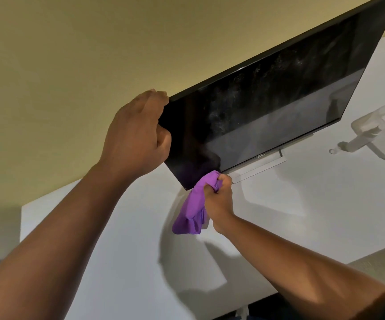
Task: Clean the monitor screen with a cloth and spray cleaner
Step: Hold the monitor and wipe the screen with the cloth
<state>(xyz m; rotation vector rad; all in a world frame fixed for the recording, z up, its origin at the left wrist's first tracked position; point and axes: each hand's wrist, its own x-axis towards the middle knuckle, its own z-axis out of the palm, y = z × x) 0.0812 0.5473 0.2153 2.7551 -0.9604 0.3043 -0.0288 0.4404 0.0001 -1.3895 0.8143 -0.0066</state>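
In the head view, the monitor (267,100) stands on a white table (117,250), its dark screen showing pale smears. The left hand (136,137) grips the left edge of the monitor, fingers curled around it. The right hand (218,199) has its fingers clamped on a purple cloth (193,211), which touches the lower left corner of the screen. A clear spray bottle (371,130) lies on the table, to the right of the monitor.

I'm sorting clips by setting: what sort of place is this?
Probably an office or home desk: a monitor on a stand sits on a white table against a plain yellowish wall.
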